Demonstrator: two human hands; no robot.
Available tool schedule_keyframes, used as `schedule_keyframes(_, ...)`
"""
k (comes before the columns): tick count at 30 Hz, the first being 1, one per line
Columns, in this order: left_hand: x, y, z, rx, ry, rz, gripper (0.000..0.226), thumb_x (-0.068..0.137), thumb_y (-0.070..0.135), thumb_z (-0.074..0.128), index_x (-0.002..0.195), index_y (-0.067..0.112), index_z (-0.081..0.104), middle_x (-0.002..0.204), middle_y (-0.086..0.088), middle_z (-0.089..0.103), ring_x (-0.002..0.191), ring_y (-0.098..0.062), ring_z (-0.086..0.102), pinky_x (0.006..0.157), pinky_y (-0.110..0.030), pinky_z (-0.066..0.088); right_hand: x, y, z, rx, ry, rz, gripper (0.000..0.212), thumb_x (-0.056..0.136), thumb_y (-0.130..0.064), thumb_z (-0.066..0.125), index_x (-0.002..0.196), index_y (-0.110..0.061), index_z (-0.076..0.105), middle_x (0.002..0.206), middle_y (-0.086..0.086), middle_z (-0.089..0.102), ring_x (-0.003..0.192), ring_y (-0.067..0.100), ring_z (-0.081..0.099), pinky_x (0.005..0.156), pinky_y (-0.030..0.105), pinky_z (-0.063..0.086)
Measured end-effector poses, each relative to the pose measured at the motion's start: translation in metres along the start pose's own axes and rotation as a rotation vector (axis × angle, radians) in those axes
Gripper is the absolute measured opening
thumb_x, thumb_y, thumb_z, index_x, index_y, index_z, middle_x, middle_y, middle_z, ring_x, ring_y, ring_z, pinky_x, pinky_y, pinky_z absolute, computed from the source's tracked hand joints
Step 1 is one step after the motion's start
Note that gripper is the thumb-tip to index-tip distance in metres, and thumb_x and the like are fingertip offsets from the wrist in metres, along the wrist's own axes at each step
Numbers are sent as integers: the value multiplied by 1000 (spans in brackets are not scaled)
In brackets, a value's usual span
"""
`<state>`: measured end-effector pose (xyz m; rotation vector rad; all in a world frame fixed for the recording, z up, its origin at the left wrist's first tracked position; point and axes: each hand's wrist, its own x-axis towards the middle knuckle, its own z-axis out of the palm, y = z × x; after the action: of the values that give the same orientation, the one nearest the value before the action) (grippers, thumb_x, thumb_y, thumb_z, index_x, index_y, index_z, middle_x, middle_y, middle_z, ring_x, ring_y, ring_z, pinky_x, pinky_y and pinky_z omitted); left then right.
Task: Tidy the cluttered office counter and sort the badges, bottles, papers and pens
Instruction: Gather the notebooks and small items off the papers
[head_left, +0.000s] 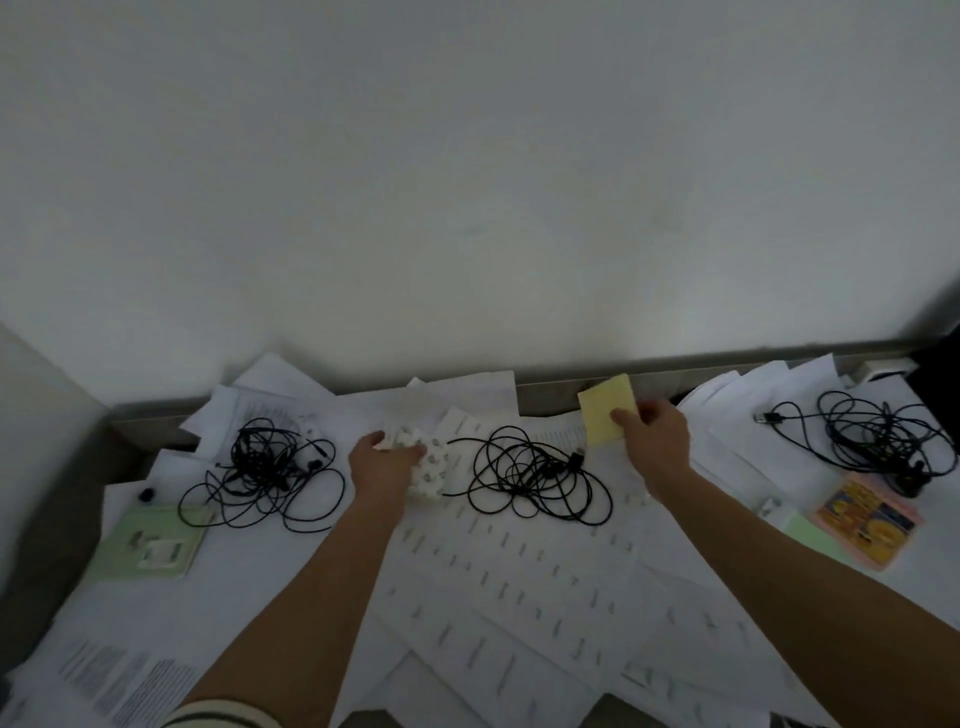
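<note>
Loose white printed papers cover the counter, overlapping in a heap. My right hand pinches a pale yellow pad of sticky notes near the back wall, lifted at a tilt. My left hand rests on a cluster of small white plastic pieces in the middle of the papers, fingers curled over its left side. No bottles or pens show in this view.
Three tangles of black cable lie on the papers: left, centre and right. A green card with a white clip sits far left. A pink-and-yellow printed card lies at the right. A grey ledge runs along the wall.
</note>
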<state>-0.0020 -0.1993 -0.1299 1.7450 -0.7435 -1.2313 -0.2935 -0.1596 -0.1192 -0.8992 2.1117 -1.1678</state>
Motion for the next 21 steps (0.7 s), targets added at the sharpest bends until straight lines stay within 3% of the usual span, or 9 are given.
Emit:
schedule_keyframes(3, -19, -3, -18, -244, -206, -195, 43, 89, 8, 65, 128, -5, 52, 127, -17, 58, 111, -33, 58, 89, -44, 50, -24, -42, -8, 210, -74, -78, 25, 89, -17, 66, 112, -6, 61, 93, 2, 62, 81, 16, 57, 70, 28, 43)
schedule_keyframes(6, -57, -4, -34, -438, -303, -258, 22, 98, 9, 50, 116, -3, 56, 119, -19, 60, 102, -34, 60, 77, -45, 51, -57, -83, -6, 518, -437, 92, 7, 94, -12, 59, 100, -10, 60, 87, 4, 63, 73, 16, 61, 61, 29, 47)
schedule_keyframes(8, -74, -8, -40, -520, -313, -279, 23, 100, 12, 45, 118, 1, 55, 114, -19, 62, 97, -34, 60, 72, -45, 49, -77, -92, 4, 590, -689, 174, 7, 95, -9, 56, 100, -8, 61, 91, 11, 65, 76, 22, 67, 62, 31, 54)
schedule_keyframes(10, -91, -12, -49, -595, -305, -303, 31, 101, 16, 42, 128, 2, 51, 119, -21, 61, 103, -37, 59, 74, -50, 50, -99, -88, 19, 559, -857, 189, 16, 94, -5, 57, 109, -1, 61, 99, 17, 67, 79, 27, 69, 66, 32, 59)
schedule_keyframes(12, -104, -19, -61, -670, -339, -319, 38, 103, 23, 38, 133, 4, 49, 127, -23, 58, 106, -39, 61, 73, -50, 56, -120, -72, 36, 366, -918, 143, 24, 91, -5, 63, 114, 2, 62, 99, 16, 68, 79, 25, 69, 63, 27, 58)
schedule_keyframes(15, -118, -32, -84, -707, -304, -289, 41, 103, 29, 32, 123, 4, 57, 111, -19, 64, 85, -32, 68, 62, -43, 59, -145, -48, 57, 74, -936, -5, 24, 85, -11, 73, 106, 0, 67, 87, 12, 69, 71, 17, 65, 57, 22, 54)
schedule_keyframes(18, -127, -47, -109, -705, -202, -255, 42, 103, 30, 33, 127, 4, 56, 112, -17, 57, 97, -31, 57, 89, -47, 51, -164, -41, 75, 75, -959, -23, 23, 79, -8, 79, 96, 3, 70, 78, 15, 69, 64, 19, 65, 57, 24, 56)
schedule_keyframes(21, -131, -56, -133, -687, -154, -247, 42, 102, 36, 38, 123, 5, 58, 119, -18, 62, 102, -33, 61, 79, -45, 56, -189, -46, 95, 76, -1029, -31, 23, 74, -7, 82, 90, 3, 70, 77, 17, 69, 62, 21, 66, 59, 25, 57)
